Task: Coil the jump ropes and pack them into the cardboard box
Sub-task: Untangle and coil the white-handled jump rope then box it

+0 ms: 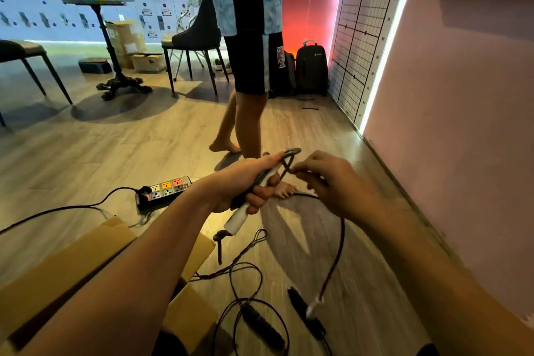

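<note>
Both hands on rope: left hand [248,182] grips handle [237,220], right hand [332,182] pinches cord [341,243].

cardboard box [72,263] cut off, dangling handle [299,302] blurred

The room is dim and full of colour. A bright white light strip [384,61] runs up the right wall. A red glow [300,9] fills the far corner, and the far left wall looks blue. The table [86,0] throws a soft dark shadow on the floor [86,153]. Near the bottom, the jump rope [343,240] looks smeared. Straight lines bend at the edges.
</note>
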